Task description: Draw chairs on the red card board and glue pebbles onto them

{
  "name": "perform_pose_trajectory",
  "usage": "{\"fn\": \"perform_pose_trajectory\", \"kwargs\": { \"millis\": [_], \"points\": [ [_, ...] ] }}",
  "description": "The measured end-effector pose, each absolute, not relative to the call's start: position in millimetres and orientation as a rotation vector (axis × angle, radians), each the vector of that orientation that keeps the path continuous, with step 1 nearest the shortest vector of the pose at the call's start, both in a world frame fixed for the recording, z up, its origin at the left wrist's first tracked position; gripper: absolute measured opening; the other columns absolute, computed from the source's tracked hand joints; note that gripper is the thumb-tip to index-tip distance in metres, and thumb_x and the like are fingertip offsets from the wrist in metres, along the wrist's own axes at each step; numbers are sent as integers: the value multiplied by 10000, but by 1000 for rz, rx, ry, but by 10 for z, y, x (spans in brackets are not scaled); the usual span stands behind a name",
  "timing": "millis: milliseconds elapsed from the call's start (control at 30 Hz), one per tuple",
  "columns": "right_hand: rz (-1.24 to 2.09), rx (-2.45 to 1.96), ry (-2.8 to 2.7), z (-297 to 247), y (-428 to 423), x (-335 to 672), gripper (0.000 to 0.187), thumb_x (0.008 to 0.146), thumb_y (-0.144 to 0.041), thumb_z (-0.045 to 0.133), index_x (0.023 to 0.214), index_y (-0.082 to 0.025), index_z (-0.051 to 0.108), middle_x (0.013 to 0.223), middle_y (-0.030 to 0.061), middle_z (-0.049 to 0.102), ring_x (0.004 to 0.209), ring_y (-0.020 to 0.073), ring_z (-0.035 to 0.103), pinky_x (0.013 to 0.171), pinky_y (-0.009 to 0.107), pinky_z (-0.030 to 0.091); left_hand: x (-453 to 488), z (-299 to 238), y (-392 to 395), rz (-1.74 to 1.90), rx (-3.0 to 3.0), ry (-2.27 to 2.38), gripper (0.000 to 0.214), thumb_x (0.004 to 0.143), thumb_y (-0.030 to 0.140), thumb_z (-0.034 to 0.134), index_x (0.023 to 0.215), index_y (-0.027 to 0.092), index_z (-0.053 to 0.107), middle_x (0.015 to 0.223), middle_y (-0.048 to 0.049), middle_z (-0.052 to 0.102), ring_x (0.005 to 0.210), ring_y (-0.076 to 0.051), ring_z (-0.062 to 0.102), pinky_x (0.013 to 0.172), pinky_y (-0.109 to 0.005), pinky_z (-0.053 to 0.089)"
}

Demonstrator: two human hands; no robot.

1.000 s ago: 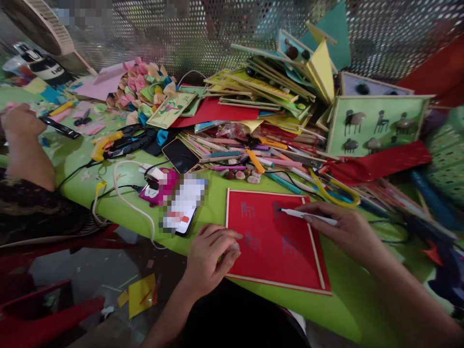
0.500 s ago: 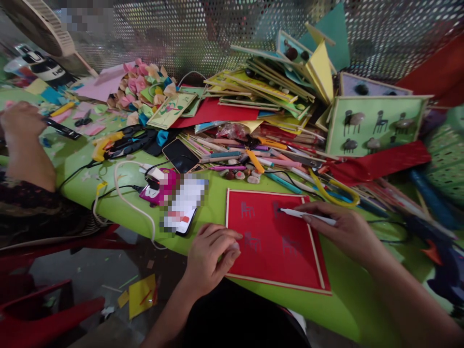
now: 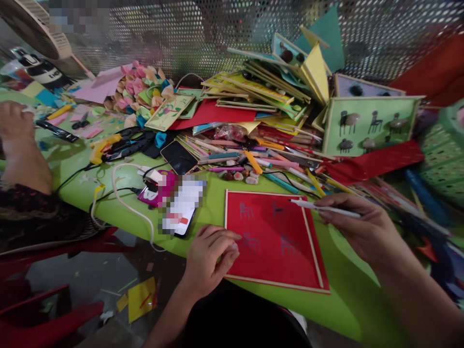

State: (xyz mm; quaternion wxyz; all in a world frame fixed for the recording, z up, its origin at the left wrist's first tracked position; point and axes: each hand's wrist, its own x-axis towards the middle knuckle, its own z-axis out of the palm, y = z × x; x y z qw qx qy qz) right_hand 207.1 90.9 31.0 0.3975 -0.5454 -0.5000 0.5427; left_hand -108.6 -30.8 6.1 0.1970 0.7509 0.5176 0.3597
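Note:
A white marker [image 3: 306, 204] is pinched in my right hand [image 3: 357, 222]. Its dark tip is raised just above the top right part of a red board [image 3: 268, 261] edged with thin pale wooden strips. Four-legged, chair-like dark drawings [image 3: 247, 211] mark the board in two rows; the upper right one has a darker filled patch. Against the board's left edge rests my left hand [image 3: 213, 258], its fingers curled in and thumb close to the index finger. Something small and pale shows at those fingertips, too unclear to name.
Left of the board lie a phone [image 3: 183, 208] and a magenta power socket [image 3: 166, 186] with cables. Behind are pens, pebbles [image 3: 252, 180] and stacked framed cards [image 3: 261, 87]. A green framed picture [image 3: 373, 123] stands right. Another person's hand [image 3: 16, 121] is at far left.
My right hand has drawn back to the right, lifting the marker from the upper right drawing. That drawing shows a darker patch. The other person's hand has moved off the black object.

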Motion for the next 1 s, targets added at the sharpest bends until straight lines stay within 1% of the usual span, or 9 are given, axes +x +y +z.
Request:
{"fn": "perform_pose_trajectory", "kwargs": {
  "millis": [133, 233, 300, 400, 467, 533, 633, 733, 1000],
  "points": [
    [1372, -1342, -1139, 315, 904, 2065, 281, 585, -384, 963, 767, -260, 788, 759, 32, 709, 623, 165, 589, 564, 303, 469, -1088, 50, -312, 995, 2093, 1450, 117, 1028, 229, 531, 933, 226, 598, 1087, -11, 782, 989, -188, 680, 902, -362, 448],
    [1330, -1304, -1112, 317, 905, 2062, 267, 574, -362, 942, 726, -264, 745, 712, 20, 671, 609, 185, 609, 584, 339, 496, -1086, 43, -316, 997, 2091, 1449, 118, 1029, 231, 529, 932, 225, 596, 1086, -17, 782, 986, -189, 679, 903, -364, 448],
    [1329, -1266, -1107, 321, 898, 2049, 241, 607, -359, 923, 718, -266, 730, 682, 8, 635, 589, 181, 598, 586, 348, 503, -1086, 43, -320, 999, 2088, 1453, 112, 1026, 225, 530, 933, 225, 592, 1088, -14, 782, 989, -187, 678, 905, -363, 446],
    [1363, -1231, -1108, 313, 871, 2008, 197, 694, -368, 904, 756, -260, 751, 703, 4, 628, 570, 143, 554, 521, 292, 452, -1088, 48, -324, 984, 2085, 1462, 107, 1023, 220, 529, 936, 226, 591, 1102, -12, 782, 1002, -190, 676, 905, -365, 442],
    [1397, -1235, -1143, 284, 851, 1975, 169, 761, -375, 885, 815, -261, 773, 734, 15, 660, 604, 142, 579, 517, 264, 447, -1087, 54, -324, 978, 2089, 1461, 112, 1023, 224, 526, 933, 225, 593, 1105, -13, 783, 1001, -192, 676, 903, -365, 443],
    [1418, -1228, -1199, 235, 843, 1946, 175, 802, -397, 868, 873, -262, 781, 755, 26, 699, 656, 158, 628, 557, 252, 489, -1084, 60, -320, 977, 2094, 1465, 121, 1024, 228, 524, 927, 223, 596, 1098, -16, 785, 992, -192, 680, 901, -363, 447],
    [1413, -1206, -1278, 153, 858, 1918, 237, 810, -451, 862, 909, -255, 774, 752, 26, 721, 670, 158, 649, 599, 241, 521, -1077, 70, -313, 980, 2105, 1471, 133, 1024, 226, 517, 923, 223, 603, 1086, -23, 789, 981, -193, 685, 896, -360, 452],
    [1399, -1233, -1362, 107, 884, 1905, 253, 838, -464, 841, 929, -243, 758, 741, 18, 716, 672, 146, 640, 620, 231, 517, -1076, 72, -316, 989, 2109, 1465, 142, 1027, 226, 510, 919, 223, 602, 1083, -27, 791, 985, -196, 686, 893, -359, 450],
    [1383, -1309, -1451, 140, 883, 1864, 353, 856, -556, 799, 937, -219, 729, 742, 30, 722, 663, 150, 632, 602, 254, 505, -1092, 51, -324, 973, 2094, 1457, 157, 1043, 268, 506, 922, 226, 596, 1099, -17, 786, 993, -196, 677, 895, -363, 431]
  ]
}}
